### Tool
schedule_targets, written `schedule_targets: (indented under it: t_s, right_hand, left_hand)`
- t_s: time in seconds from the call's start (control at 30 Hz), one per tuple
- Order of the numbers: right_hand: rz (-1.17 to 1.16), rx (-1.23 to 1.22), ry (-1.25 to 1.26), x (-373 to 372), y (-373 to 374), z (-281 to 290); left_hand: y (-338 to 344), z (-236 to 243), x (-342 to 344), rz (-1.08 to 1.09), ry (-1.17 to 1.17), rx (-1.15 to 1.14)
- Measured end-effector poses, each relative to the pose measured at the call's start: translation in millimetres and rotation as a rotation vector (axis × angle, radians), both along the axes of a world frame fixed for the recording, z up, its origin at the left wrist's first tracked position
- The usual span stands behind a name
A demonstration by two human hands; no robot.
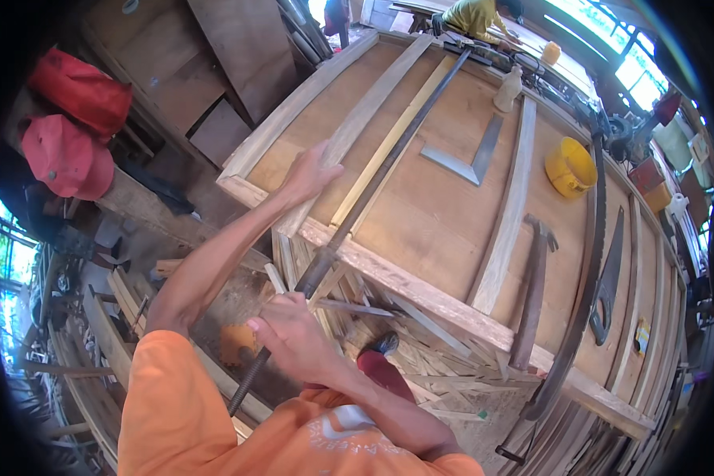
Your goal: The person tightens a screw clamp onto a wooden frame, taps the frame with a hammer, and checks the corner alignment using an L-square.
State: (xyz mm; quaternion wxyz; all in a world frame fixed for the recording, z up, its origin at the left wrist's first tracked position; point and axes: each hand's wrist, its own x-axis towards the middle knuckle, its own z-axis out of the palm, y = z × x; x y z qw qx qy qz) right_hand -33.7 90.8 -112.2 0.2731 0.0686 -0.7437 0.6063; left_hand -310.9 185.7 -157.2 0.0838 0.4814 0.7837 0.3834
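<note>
A long bar clamp point(381, 175) lies across a wooden framed panel point(404, 198), running from the far edge over the near rail. My right hand point(295, 337) is closed around its near end, just outside the panel's edge; a threaded screw point(250, 383) sticks out below the fist. My left hand point(311, 170) rests on a pale wooden slat point(349, 131) left of the clamp, thumb and forefinger spread and the other fingers partly hidden. Between that slat and the clamp runs a thin yellowish strip point(393, 139).
On the panel lie a metal square point(474, 168), a hammer point(531, 293), a handsaw point(607, 285) and a second long clamp point(579, 317). A yellow bucket point(571, 168) and a plastic bottle point(508, 90) stand there too. Wood offcuts point(444, 365) cover the floor below. Another person point(472, 17) works beyond the far edge.
</note>
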Motion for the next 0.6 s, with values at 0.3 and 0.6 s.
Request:
schedule_targets:
  t_s: [0.3,0.6]
  right_hand:
    - [-0.07,0.031,-0.032,2.7,-9.7,4.1]
    - [-0.078,0.057,0.001,-5.8,-18.7,-5.8]
  left_hand:
    - [9.3,-5.9,-25.9,-0.034,0.029,0.075]
    - [3.6,-16.3,-47.8,-0.038,0.011,0.006]
